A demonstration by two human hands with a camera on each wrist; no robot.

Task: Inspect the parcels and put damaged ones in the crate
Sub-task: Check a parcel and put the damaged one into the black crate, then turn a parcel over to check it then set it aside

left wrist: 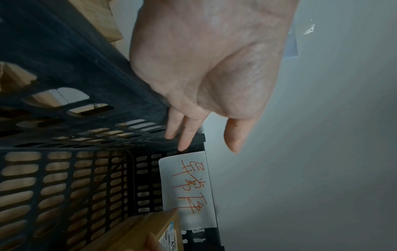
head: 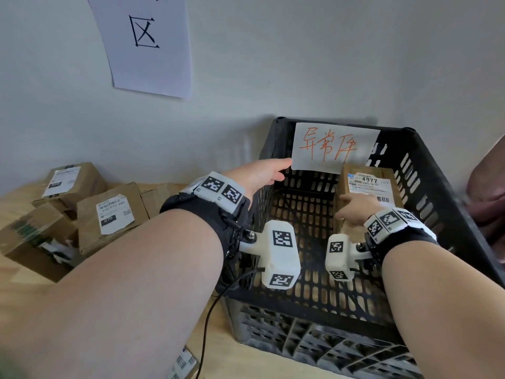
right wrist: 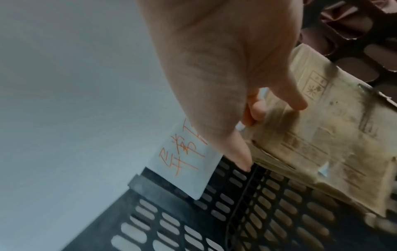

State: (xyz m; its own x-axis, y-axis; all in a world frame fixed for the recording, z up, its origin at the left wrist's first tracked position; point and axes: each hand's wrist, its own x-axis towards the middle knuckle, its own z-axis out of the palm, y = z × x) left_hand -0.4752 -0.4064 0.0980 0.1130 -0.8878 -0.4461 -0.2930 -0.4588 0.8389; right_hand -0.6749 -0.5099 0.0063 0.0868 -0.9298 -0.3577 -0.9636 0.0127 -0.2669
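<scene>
Setting a damaged parcel down inside the crate

My right hand (head: 355,212) curls round the parcel (head: 369,192), low at the right of the black crate (head: 426,170), its torn side showing why it belongs here. My left hand (head: 262,173), fingers loosely spread, rests on the crate's left rim to steady it.

"4977" on the label of the parcel (head: 367,187) in the crate (head: 437,192), "070" on a box (head: 109,214) label, "区" on wall paper (head: 144,36)

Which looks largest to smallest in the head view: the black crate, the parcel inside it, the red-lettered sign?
1. black crate
2. parcel and red-lettered sign: they look alike, so unranked.
</scene>
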